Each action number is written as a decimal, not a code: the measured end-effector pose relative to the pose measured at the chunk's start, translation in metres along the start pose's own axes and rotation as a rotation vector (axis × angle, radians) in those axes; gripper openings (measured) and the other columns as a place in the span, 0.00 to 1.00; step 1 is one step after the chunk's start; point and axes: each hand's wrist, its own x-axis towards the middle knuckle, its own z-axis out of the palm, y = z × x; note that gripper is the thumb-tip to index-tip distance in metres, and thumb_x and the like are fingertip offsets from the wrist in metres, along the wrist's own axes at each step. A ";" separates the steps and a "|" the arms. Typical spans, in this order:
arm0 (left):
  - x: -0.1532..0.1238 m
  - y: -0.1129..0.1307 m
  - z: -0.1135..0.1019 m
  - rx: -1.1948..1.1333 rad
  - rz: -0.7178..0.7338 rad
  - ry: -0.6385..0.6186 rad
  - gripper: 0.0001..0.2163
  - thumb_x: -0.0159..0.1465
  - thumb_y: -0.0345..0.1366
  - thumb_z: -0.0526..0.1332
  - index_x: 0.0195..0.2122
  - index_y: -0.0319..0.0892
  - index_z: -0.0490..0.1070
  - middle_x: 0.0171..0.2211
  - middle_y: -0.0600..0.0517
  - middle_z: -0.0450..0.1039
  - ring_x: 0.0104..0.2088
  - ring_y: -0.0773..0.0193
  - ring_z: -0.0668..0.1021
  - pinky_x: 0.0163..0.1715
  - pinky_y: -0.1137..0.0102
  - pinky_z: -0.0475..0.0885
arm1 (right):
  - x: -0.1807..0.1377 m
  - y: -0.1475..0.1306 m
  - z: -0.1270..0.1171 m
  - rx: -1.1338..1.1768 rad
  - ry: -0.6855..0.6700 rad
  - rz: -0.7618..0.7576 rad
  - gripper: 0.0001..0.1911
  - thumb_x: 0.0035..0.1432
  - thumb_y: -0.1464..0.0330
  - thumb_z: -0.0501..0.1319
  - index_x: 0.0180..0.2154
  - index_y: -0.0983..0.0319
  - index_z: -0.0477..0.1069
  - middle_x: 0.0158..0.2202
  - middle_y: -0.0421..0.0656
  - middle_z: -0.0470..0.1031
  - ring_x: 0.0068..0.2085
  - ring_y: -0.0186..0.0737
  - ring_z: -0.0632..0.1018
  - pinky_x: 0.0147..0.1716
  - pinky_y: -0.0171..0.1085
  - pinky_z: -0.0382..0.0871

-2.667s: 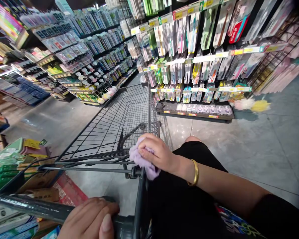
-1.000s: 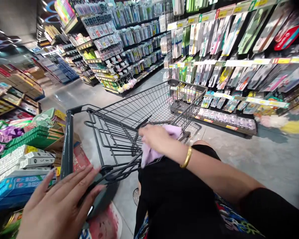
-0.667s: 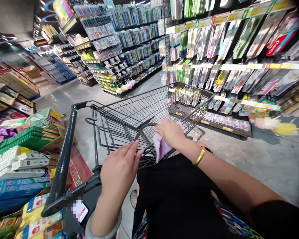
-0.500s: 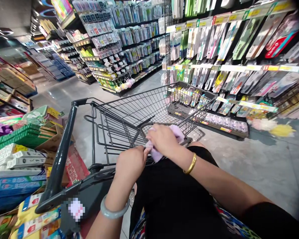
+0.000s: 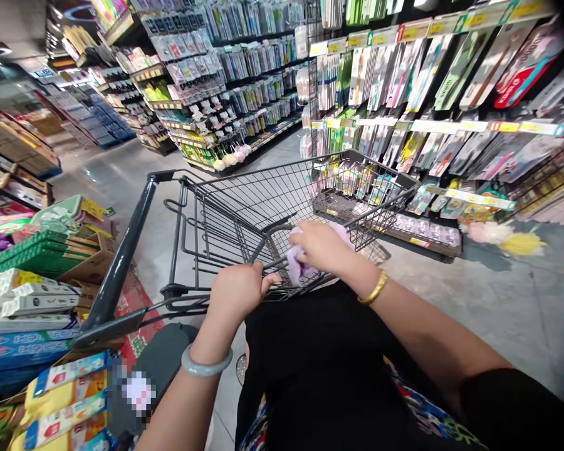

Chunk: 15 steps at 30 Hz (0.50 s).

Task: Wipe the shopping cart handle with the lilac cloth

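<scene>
A dark grey wire shopping cart [image 5: 244, 188] stands sideways in front of me, its handle [image 5: 122, 257] to the left. My left hand [image 5: 239, 289], with a pale bangle at the wrist, is closed round the cart's near side rail, thumb pointing right. A lilac cloth [image 5: 301, 266] is bunched under my right hand [image 5: 320, 245]. That hand presses the cloth against the near rim of the cart, fingers curled over it. A gold bracelet is on the right wrist. The palm side of both hands is hidden.
Shelves of toothbrush packs [image 5: 376, 81] rise behind the cart on the right. Farther back stands another packed shelf [image 5: 258, 69]. At the left are stacked boxes [image 5: 23, 300] and yellow packs [image 5: 66, 401]. Grey tiled floor [image 5: 498, 313] shows at the right.
My right hand has slid right along the rim with the cloth. The left hand has come away from the cloth, slightly left, onto the rail. The cart sits a little differently in view.
</scene>
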 end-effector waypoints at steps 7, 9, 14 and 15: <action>0.024 -0.032 0.005 0.014 0.021 0.038 0.33 0.69 0.56 0.33 0.37 0.41 0.73 0.30 0.43 0.77 0.33 0.55 0.78 0.28 0.68 0.59 | 0.018 0.006 0.007 0.036 0.004 0.036 0.11 0.58 0.62 0.62 0.44 0.56 0.73 0.44 0.45 0.70 0.40 0.42 0.73 0.35 0.36 0.62; 0.034 -0.040 0.010 -0.001 -0.004 0.060 0.34 0.69 0.55 0.32 0.35 0.42 0.74 0.29 0.44 0.77 0.32 0.55 0.78 0.27 0.68 0.59 | 0.007 0.039 0.007 0.028 -0.016 0.133 0.12 0.58 0.64 0.62 0.45 0.55 0.73 0.45 0.45 0.70 0.39 0.40 0.74 0.35 0.35 0.62; 0.062 -0.045 0.020 -0.003 -0.072 0.100 0.37 0.69 0.53 0.31 0.28 0.40 0.76 0.25 0.42 0.76 0.30 0.53 0.78 0.27 0.67 0.60 | -0.010 0.081 0.007 -0.060 0.035 0.319 0.12 0.57 0.69 0.61 0.44 0.56 0.74 0.46 0.46 0.70 0.42 0.43 0.74 0.37 0.37 0.63; 0.067 -0.045 0.020 -0.005 -0.078 0.095 0.37 0.69 0.52 0.31 0.27 0.39 0.76 0.25 0.42 0.75 0.30 0.53 0.78 0.27 0.67 0.61 | -0.006 0.074 0.008 -0.066 0.037 0.310 0.11 0.56 0.69 0.62 0.43 0.56 0.74 0.45 0.46 0.70 0.42 0.44 0.74 0.37 0.37 0.63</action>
